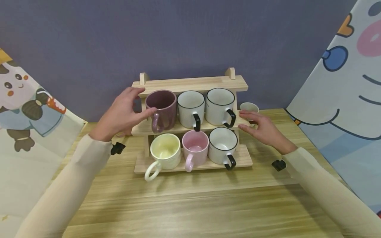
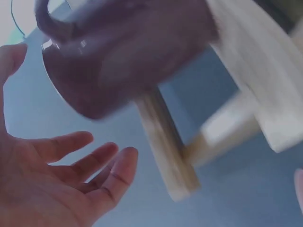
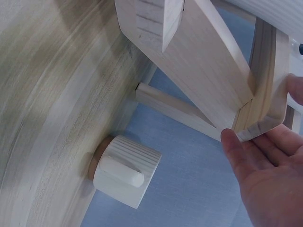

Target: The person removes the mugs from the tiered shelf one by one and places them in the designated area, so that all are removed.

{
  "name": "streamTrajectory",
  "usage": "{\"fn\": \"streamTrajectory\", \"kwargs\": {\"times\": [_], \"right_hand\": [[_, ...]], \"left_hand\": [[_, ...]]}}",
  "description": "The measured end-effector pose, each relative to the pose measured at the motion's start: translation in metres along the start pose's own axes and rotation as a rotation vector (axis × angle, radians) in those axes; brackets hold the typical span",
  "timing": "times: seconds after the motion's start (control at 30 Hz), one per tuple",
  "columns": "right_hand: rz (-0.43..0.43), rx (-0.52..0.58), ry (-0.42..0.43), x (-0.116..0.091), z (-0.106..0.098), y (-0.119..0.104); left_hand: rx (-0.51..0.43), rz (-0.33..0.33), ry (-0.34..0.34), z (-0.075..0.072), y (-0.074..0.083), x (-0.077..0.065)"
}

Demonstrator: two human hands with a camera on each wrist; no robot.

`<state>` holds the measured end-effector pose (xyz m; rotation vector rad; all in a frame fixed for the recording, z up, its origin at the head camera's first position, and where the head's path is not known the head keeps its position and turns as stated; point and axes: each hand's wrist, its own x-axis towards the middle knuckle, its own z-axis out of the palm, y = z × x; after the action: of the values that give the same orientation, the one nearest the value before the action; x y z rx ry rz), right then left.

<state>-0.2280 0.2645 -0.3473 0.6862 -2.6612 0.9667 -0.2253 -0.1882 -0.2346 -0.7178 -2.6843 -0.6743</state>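
A wooden tiered rack (image 1: pixel 193 85) holds mugs on its middle and bottom shelves. My left hand (image 1: pixel 120 112) is at the rack's left end beside the purple mug (image 1: pixel 169 115), thumb near its handle. In the left wrist view, its fingers are spread loosely, apart from the purple mug (image 2: pixel 128 56). My right hand (image 1: pixel 263 129) pinches the right end of the middle shelf (image 3: pixel 265 113) between thumb and fingers. Next to the purple mug stand two black-rimmed white mugs (image 1: pixel 190 110). Below are a yellow mug (image 1: pixel 166 158), a pink mug (image 1: pixel 196 153) and a black-rimmed white mug (image 1: pixel 220 152).
Behind the rack's right side, a ribbed white cup (image 3: pixel 128 170) stands on the wood-grain table (image 1: pixel 184 208). A grey-blue wall (image 1: pixel 184 39) rises close behind the rack. Cartoon-printed panels (image 1: pixel 333 96) flank the table on both sides.
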Motion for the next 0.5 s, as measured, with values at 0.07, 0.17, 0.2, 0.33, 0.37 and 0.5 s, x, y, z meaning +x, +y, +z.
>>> {"fn": "streamTrajectory", "kwargs": {"times": [0.07,0.17,0.2,0.33,0.37,0.5], "right_hand": [[0.0,0.0,0.002,0.0,0.0,0.0],[0.001,0.008,0.005,0.0,0.001,0.001],[0.001,0.009,0.005,0.0,0.001,0.001],[0.002,0.015,0.007,0.0,0.002,0.001],[0.003,0.018,0.007,0.0,0.002,0.001],[0.001,0.021,0.007,0.0,0.001,0.002]], "left_hand": [[0.009,0.008,-0.019,0.002,0.008,0.006],[0.009,0.001,-0.042,0.006,0.017,0.014],[0.006,-0.006,-0.049,0.007,0.019,0.017],[0.031,-0.016,-0.078,0.01,0.024,0.023],[0.038,-0.018,-0.083,0.011,0.024,0.025],[0.052,-0.016,-0.088,0.012,0.024,0.027]]}}
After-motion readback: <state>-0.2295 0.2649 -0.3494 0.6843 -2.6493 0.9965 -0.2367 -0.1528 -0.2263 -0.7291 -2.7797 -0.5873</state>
